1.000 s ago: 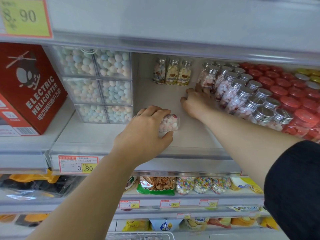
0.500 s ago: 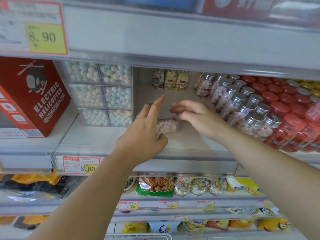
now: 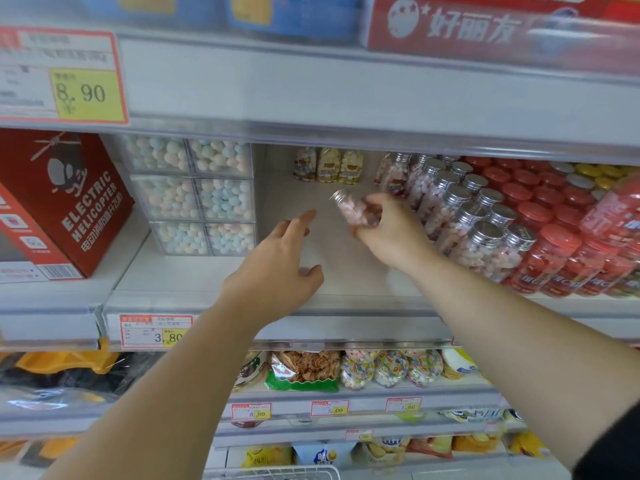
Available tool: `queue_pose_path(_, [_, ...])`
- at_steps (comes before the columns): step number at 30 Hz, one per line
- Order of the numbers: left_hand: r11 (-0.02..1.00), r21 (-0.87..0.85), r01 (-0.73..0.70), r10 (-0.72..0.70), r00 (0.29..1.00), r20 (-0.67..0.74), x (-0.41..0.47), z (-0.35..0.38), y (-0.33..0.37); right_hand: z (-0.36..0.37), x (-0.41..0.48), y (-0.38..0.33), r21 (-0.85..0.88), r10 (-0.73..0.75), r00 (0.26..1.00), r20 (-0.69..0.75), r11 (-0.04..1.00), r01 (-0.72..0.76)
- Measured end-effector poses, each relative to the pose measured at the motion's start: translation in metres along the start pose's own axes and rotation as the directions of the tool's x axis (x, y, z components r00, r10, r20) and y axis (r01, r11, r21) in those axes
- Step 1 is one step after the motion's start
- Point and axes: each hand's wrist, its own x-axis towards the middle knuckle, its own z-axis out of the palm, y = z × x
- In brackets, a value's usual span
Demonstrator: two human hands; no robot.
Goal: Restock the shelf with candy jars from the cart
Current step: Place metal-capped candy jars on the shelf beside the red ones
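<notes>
A shop's white shelf is carrying the candy, with more shelves running above and below it. Nearest, under its front edge, snack bags are lying on a lower shelf. A price tag reading 3.80 is sitting on the front edge toward the left.

The left hand is hovering over the bare middle of the shelf near the front edge. Its fingers are straight and spread apart, holding nothing. Just beyond it and to the right, the right hand is gripping a jar of pink and white candy, fingers curled round its lower part. The jar is tilting, its silver cap pointing toward the back left. I cannot tell whether it is touching the shelf.

Toward the right edge, silver-capped jars are standing upright in rows running front to back, with red-lidded jars just beside them, further right. Toward the left edge, clear boxes of pastel candy are standing stacked three high, and a red box is standing left of them. Along the back edge, three small jars are standing side by side.
</notes>
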Motion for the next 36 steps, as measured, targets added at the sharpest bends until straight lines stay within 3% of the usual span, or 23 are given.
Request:
queue_pose_path(3, [1.000, 0.029, -0.004, 0.003, 1.000, 0.017, 0.000, -0.001, 0.001, 0.010, 0.019, 0.001, 0.204, 0.181, 0.979, -0.097, 0.966, -0.159])
queue_pose_path(6, [0.999, 0.031, -0.017, 0.016, 1.000, 0.022, 0.000, -0.003, 0.001, 0.018, 0.027, 0.003, 0.299, 0.254, 0.950, -0.181, 0.935, -0.193])
queue_pose_path(10, [0.999, 0.042, -0.025, 0.023, 0.999, 0.041, 0.001, -0.002, 0.000, 0.022, 0.026, 0.003, 0.239, 0.285, 0.934, -0.217, 0.943, -0.232])
queue_pose_path(13, [0.998, 0.065, -0.020, 0.015, 0.997, 0.077, 0.004, -0.004, 0.001, 0.016, 0.018, 0.003, 0.196, 0.253, 0.958, -0.138, 0.955, -0.224])
queue_pose_path(16, [0.995, 0.100, -0.004, -0.009, 0.992, 0.128, 0.011, -0.008, 0.007, -0.006, -0.014, 0.002, 0.133, 0.145, 0.989, 0.036, 0.980, -0.149])
queue_pose_path(18, [0.996, 0.088, 0.029, -0.040, 0.991, 0.124, 0.022, -0.007, 0.015, -0.023, -0.043, 0.004, -0.029, 0.048, 0.984, 0.174, 0.999, -0.043])
queue_pose_path(20, [0.996, 0.036, 0.078, -0.081, 0.992, 0.097, 0.038, -0.002, 0.023, -0.038, -0.066, 0.008, -0.126, -0.049, 0.955, 0.293, 0.988, 0.089])
queue_pose_path(24, [0.967, -0.174, 0.188, -0.182, 0.982, 0.052, 0.072, 0.020, 0.043, -0.055, -0.080, 0.022, -0.146, -0.217, 0.860, 0.462, 0.938, 0.315])
queue_pose_path(28, [0.945, -0.268, 0.188, -0.192, 0.981, 0.012, 0.100, 0.040, 0.056, -0.062, -0.081, 0.035, -0.146, -0.328, 0.802, 0.500, 0.880, 0.451])
queue_pose_path(36, [0.960, -0.249, 0.125, -0.138, 0.990, -0.035, 0.138, 0.066, 0.075, -0.061, -0.078, 0.045, -0.080, -0.380, 0.768, 0.515, 0.871, 0.485])
